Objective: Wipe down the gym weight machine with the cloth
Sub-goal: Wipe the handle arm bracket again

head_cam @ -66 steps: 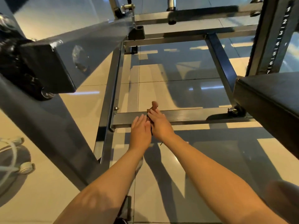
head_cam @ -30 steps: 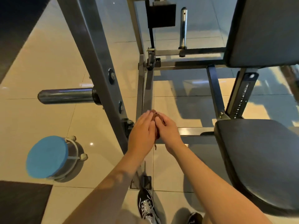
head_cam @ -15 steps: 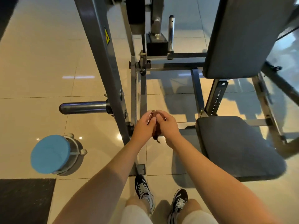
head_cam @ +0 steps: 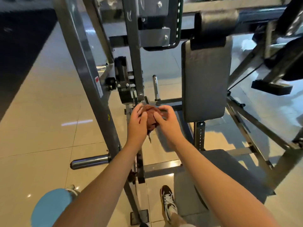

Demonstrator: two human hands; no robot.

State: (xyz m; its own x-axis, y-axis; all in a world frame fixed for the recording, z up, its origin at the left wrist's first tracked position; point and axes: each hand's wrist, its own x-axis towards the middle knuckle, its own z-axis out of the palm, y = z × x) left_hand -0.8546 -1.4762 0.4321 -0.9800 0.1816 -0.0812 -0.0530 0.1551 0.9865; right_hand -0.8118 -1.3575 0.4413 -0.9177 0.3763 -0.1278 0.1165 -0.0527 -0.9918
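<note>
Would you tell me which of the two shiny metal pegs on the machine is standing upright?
The thin peg beside the back pad, beyond the cloth, points straight up; the thicker peg low on the left sticks out sideways.

Forearms extended, left hand (head_cam: 136,124) and right hand (head_cam: 168,123) together, both gripping the cloth (head_cam: 151,117)

At centre the left hand (head_cam: 136,126) and right hand (head_cam: 168,126) together grip a bunched brown cloth (head_cam: 150,117), just in front of the grey frame of the weight machine (head_cam: 88,89). Its back pad (head_cam: 205,79) stands at 1 o'clock, its seat (head_cam: 229,174) at 4 o'clock; a blue-topped stool (head_cam: 49,208) sits at 7 o'clock.
</note>
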